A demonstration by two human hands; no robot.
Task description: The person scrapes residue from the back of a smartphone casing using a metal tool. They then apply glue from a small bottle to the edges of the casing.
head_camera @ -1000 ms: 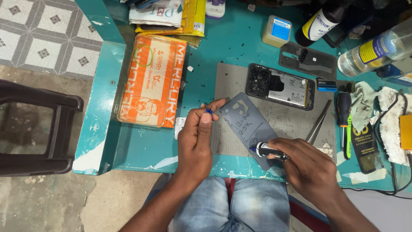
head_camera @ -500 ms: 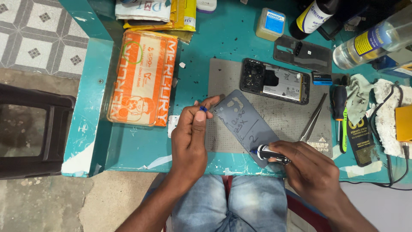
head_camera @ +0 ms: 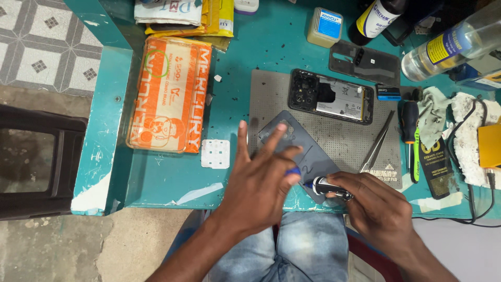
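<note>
A dark grey phone back cover (head_camera: 308, 156) lies tilted on the grey work mat (head_camera: 339, 136) at the table's near edge. My left hand (head_camera: 261, 183) rests over its left part with the outer fingers spread. Thumb and forefinger pinch a small blue pick (head_camera: 294, 171) against the cover. My right hand (head_camera: 378, 209) grips a short silver and black tool (head_camera: 327, 187), whose tip touches the cover's lower corner beside the pick. An opened phone (head_camera: 331, 96) lies on the mat behind.
Tweezers (head_camera: 378, 143) and a screwdriver (head_camera: 409, 122) lie to the right of the cover. An orange packet (head_camera: 167, 94) and a small white sheet (head_camera: 215, 154) sit to the left. Bottles (head_camera: 449, 47), another dark cover (head_camera: 365, 62) and a small box (head_camera: 324, 27) stand at the back. A dark stool (head_camera: 36, 162) stands beside the table.
My left hand has spread its fingers and slid down along the cover toward its lower corner. The cover now lies flatter on the mat. The right hand keeps its tool at that corner.
</note>
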